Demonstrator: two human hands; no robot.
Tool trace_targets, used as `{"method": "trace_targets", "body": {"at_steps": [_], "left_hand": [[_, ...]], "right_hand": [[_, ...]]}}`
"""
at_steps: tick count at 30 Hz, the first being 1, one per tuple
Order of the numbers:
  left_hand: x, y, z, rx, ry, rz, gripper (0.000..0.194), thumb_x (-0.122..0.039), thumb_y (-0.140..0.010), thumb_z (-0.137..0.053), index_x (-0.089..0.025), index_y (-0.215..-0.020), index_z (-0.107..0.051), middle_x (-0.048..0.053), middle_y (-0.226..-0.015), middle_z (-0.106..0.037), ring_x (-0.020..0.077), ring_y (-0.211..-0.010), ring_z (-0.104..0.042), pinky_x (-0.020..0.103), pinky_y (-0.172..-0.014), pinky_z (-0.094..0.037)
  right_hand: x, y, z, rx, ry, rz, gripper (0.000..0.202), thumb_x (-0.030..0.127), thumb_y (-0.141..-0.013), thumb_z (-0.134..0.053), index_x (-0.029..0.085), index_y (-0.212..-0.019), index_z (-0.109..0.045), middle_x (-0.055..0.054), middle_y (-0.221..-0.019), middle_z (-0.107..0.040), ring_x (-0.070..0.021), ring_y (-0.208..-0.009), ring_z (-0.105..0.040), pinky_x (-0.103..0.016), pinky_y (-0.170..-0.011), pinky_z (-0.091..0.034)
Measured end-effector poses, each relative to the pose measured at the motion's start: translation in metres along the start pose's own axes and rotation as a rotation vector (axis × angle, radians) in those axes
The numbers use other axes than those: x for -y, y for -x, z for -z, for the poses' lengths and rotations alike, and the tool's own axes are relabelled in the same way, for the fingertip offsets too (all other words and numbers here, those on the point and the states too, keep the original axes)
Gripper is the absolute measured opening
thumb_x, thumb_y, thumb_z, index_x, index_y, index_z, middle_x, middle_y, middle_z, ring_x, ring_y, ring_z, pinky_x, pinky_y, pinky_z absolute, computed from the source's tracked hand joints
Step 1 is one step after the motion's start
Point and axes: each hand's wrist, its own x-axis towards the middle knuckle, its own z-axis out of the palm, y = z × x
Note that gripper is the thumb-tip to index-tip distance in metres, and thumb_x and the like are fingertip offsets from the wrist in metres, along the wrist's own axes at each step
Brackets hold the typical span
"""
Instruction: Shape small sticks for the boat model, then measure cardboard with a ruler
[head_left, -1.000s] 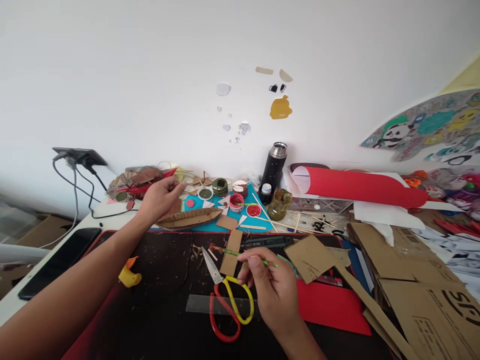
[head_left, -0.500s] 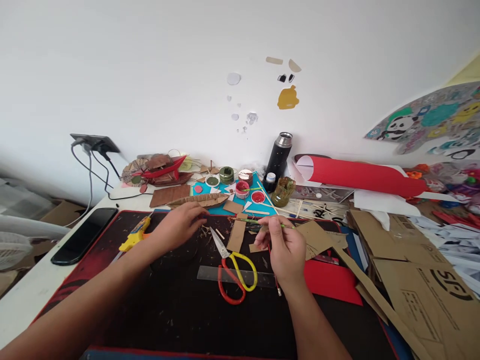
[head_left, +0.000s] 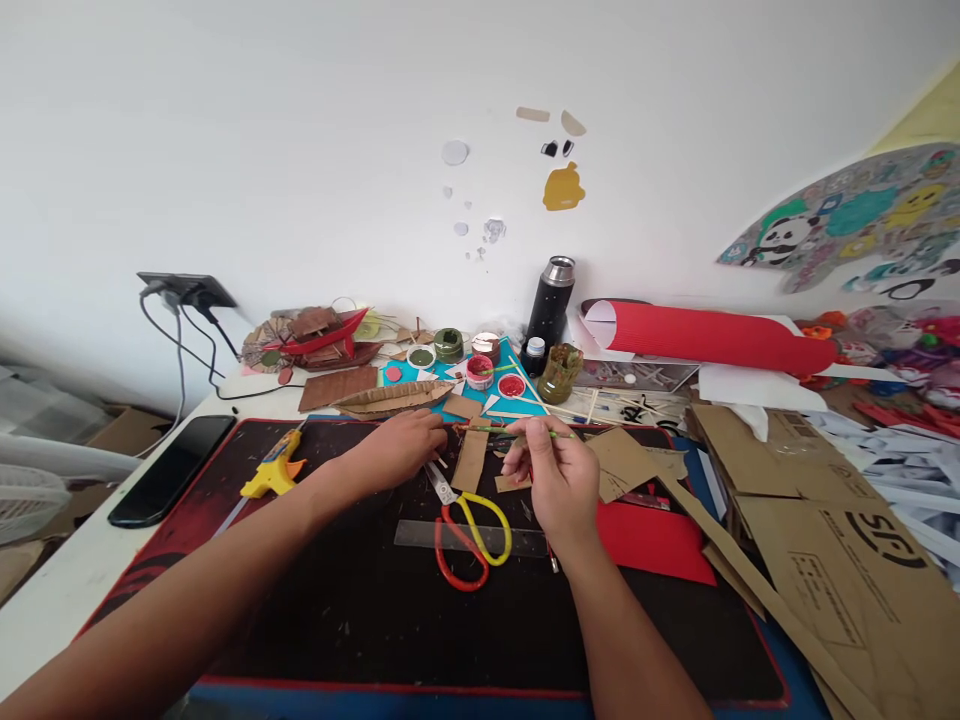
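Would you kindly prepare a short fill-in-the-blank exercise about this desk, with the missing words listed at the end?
1. The right hand holds a slim brush with a ____ handle.
2. The scissors have one yellow handle and one ____ handle.
3. Seen from the person's side, the yellow glue gun lies to the ____ of the scissors.
4. The tall flask standing near the wall has a ____ body.

Missing words: green; red; left; black.

A slender green paintbrush (head_left: pixel 487 429) is extending nearly level beyond the scissors (head_left: pixel 444 492), its darker tip pointing toward the left.
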Motion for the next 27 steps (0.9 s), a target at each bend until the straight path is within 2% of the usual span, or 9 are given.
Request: {"method": "trace_targets", "body": {"at_steps": [4,7,9,12,14,17,22,27], "left_hand": [[0.001,0.001,-0.007,0.001,0.015,-0.012,0.024,-0.020,-0.104,-0.046,-0.020,-0.099,-0.069,0.012,-0.107,-0.072,0.0284,-0.101,-0.067,0.041,-0.095,-0.052],[0.003,0.006,-0.008,-0.027,0.081,0.028,0.024,-0.017,-0.102,-0.044,-0.020,-0.100,-0.068,0.013,-0.109,-0.071,0.0295,-0.103,-0.067,0.042,-0.096,-0.051],[0.005,0.009,-0.006,-0.106,0.232,0.150,0.019,-0.021,-0.101,-0.047,-0.022,-0.099,-0.066,0.011,-0.104,-0.072,0.0290,-0.099,-0.068,0.040,-0.092,-0.052],[0.006,0.010,-0.001,-0.277,0.550,0.383,0.014,-0.034,-0.101,-0.054,-0.025,-0.096,-0.064,0.004,-0.086,-0.072,0.0241,-0.078,-0.066,0.035,-0.075,-0.051],[0.003,0.007,0.001,-0.403,0.889,0.498,0.021,-0.044,-0.097,-0.064,-0.024,-0.093,-0.063,0.000,-0.075,-0.069,0.0191,-0.063,-0.059,0.031,-0.063,-0.047],[-0.005,-0.003,-0.003,-0.538,1.325,0.569,0.040,-0.055,-0.081,-0.081,-0.021,-0.096,-0.065,0.000,-0.076,-0.072,0.0154,-0.059,-0.060,0.028,-0.057,-0.047],[-0.020,-0.013,-0.015,-0.588,1.544,0.566,0.059,-0.055,-0.067,-0.092,-0.018,-0.105,-0.068,0.007,-0.090,-0.079,0.0177,-0.073,-0.072,0.031,-0.071,-0.059],[-0.025,-0.009,-0.017,-0.613,1.637,0.589,0.063,-0.052,-0.066,-0.097,-0.017,-0.109,-0.068,0.008,-0.089,-0.082,0.0182,-0.074,-0.075,0.030,-0.072,-0.061]], "right_hand": [[0.000,0.000,0.001,-0.003,0.010,0.023,0.047,0.061,-0.106,-0.059,0.020,-0.092,-0.075,-0.001,-0.063,-0.069,-0.0136,-0.053,-0.067,-0.023,-0.048,-0.049],[0.000,0.000,0.002,-0.003,0.008,0.039,0.045,0.059,-0.107,-0.059,0.020,-0.091,-0.075,-0.001,-0.064,-0.068,-0.0132,-0.053,-0.066,-0.022,-0.049,-0.049],[0.000,0.000,0.002,-0.002,-0.002,0.038,0.045,0.058,-0.107,-0.059,0.019,-0.091,-0.075,-0.001,-0.063,-0.068,-0.0129,-0.053,-0.066,-0.022,-0.048,-0.049],[-0.001,0.000,0.002,-0.012,-0.023,0.034,0.045,0.058,-0.107,-0.060,0.019,-0.091,-0.075,-0.001,-0.063,-0.068,-0.0128,-0.052,-0.066,-0.021,-0.048,-0.049],[-0.001,0.000,0.001,-0.029,-0.029,0.038,0.046,0.059,-0.107,-0.060,0.019,-0.091,-0.075,-0.001,-0.064,-0.068,-0.0130,-0.052,-0.066,-0.022,-0.047,-0.049],[0.000,0.000,0.001,-0.047,-0.031,0.053,0.046,0.059,-0.106,-0.061,0.019,-0.090,-0.075,-0.002,-0.064,-0.069,-0.0135,-0.051,-0.066,-0.022,-0.046,-0.049],[0.000,0.001,0.001,-0.036,-0.053,0.081,0.045,0.059,-0.106,-0.061,0.020,-0.087,-0.073,-0.002,-0.063,-0.069,-0.0137,-0.052,-0.067,-0.021,-0.047,-0.049],[-0.002,0.002,0.000,-0.049,-0.017,0.114,0.045,0.057,-0.108,-0.059,0.019,-0.089,-0.075,-0.002,-0.064,-0.069,-0.0134,-0.052,-0.067,-0.021,-0.047,-0.050]]}}
